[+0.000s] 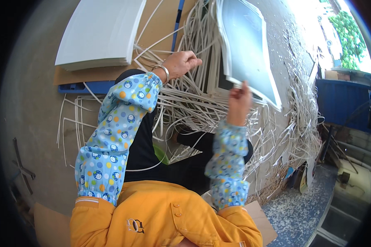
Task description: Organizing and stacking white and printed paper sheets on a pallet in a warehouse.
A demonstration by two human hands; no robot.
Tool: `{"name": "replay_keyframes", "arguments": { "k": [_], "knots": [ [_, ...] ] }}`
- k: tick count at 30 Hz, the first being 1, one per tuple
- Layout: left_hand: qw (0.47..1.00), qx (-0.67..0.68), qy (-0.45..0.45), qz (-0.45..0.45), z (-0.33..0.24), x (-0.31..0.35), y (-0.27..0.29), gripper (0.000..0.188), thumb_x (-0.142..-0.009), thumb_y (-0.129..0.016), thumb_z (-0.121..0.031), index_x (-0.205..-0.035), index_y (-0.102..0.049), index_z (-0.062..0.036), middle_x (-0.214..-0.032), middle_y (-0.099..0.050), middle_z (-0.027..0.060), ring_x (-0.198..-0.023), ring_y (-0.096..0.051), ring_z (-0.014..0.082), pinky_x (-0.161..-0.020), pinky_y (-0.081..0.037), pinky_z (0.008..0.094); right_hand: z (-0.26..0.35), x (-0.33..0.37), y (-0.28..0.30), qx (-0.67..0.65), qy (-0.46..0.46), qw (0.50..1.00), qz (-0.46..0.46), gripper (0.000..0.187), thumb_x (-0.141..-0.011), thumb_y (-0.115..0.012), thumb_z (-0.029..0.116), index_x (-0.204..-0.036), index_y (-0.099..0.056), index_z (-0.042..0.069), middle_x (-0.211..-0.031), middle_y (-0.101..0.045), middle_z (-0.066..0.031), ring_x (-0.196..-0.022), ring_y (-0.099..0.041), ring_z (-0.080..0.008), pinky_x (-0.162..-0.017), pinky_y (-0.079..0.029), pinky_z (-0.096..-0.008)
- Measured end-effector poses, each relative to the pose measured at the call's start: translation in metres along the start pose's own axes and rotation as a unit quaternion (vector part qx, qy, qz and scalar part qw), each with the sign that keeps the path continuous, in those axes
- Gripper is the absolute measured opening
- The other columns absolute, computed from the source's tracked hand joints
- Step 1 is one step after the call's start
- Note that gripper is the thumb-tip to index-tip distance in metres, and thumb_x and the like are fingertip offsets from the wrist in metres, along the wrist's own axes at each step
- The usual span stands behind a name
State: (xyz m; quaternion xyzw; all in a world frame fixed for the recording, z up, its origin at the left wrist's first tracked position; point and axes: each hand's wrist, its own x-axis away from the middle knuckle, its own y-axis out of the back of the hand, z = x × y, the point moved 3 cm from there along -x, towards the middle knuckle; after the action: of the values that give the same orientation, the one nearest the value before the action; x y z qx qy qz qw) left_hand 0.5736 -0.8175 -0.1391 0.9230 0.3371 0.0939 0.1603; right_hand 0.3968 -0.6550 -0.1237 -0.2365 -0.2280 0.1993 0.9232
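Note:
My right hand (240, 103), a little blurred, pinches the near edge of a thin grey-blue sheet (245, 45) with a white border. The sheet tilts over a stack of similar sheets (214, 78), whose edges show on its left. My left hand (180, 65), with a silver bangle at the wrist, hangs over a heap of narrow white strips (177, 103). Its fingers are curled together, and whether a strip is between them I cannot make out. To its left, a thick stack of white sheets (99, 33) lies on brown cardboard (163, 24).
Blue plastic (86, 87) shows beneath the cardboard. Loose strips (297, 119) cover the floor on the right, beside a large blue container (346, 105). Something green (160, 154) lies between my legs. White scraps dot a blue-grey surface (294, 220) at the lower right.

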Motion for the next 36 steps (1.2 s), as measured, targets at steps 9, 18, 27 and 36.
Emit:
{"name": "replay_keyframes", "arguments": {
  "k": [9, 18, 27, 36],
  "knots": [
    [0.988, -0.072, 0.135, 0.008, 0.051, -0.019, -0.047, 0.074, -0.056, -0.075, -0.026, -0.105, -0.037, 0.0138, -0.099, -0.052, 0.0285, -0.094, -0.054, 0.0334, -0.083, -0.043, 0.0323, -0.121, 0.054, 0.033, 0.16, -0.282, 0.938, 0.125, 0.014, -0.082, -0.058, 0.018, -0.083, -0.054, 0.005, -0.07, -0.055, -0.0042, -0.059, -0.055, -0.0141, -0.051, -0.046, -0.0264],
    [0.963, -0.219, 0.101, 0.12, 0.082, 0.002, -0.06, 0.124, -0.05, -0.081, -0.012, -0.128, 0.011, 0.0118, -0.122, -0.036, 0.0316, -0.112, -0.043, 0.0348, -0.096, -0.035, 0.0291, 0.048, -0.009, 0.111, 0.832, 0.23, 0.486, 0.133, 0.073, -0.059, -0.075, 0.02, -0.117, -0.037, -0.003, -0.109, -0.046, -0.0211, -0.103, -0.045, -0.0332, -0.087, -0.039, -0.0395],
    [0.937, -0.317, 0.127, 0.079, 0.077, 0.014, -0.067, 0.104, -0.05, -0.08, -0.01, -0.126, -0.011, 0.0119, -0.113, -0.044, 0.0315, -0.101, -0.05, 0.0384, -0.086, -0.043, 0.0363, 0.059, -0.054, 0.162, 0.867, 0.175, 0.454, 0.109, 0.076, -0.057, -0.075, 0.024, -0.118, -0.038, -0.003, -0.11, -0.045, -0.0209, -0.102, -0.046, -0.0357, -0.085, -0.04, -0.0391],
    [0.959, -0.259, 0.07, 0.088, 0.055, 0.023, -0.062, 0.068, -0.057, -0.074, -0.011, -0.109, -0.032, 0.002, -0.088, -0.058, 0.0241, -0.084, -0.058, 0.0376, -0.074, -0.047, 0.0388, 0.069, -0.085, 0.193, 0.778, 0.178, 0.594, 0.106, 0.048, -0.062, -0.065, 0.007, -0.108, -0.052, 0.002, -0.103, -0.049, -0.0185, -0.104, -0.047, -0.0315, -0.089, -0.039, -0.0344]
  ]
}}
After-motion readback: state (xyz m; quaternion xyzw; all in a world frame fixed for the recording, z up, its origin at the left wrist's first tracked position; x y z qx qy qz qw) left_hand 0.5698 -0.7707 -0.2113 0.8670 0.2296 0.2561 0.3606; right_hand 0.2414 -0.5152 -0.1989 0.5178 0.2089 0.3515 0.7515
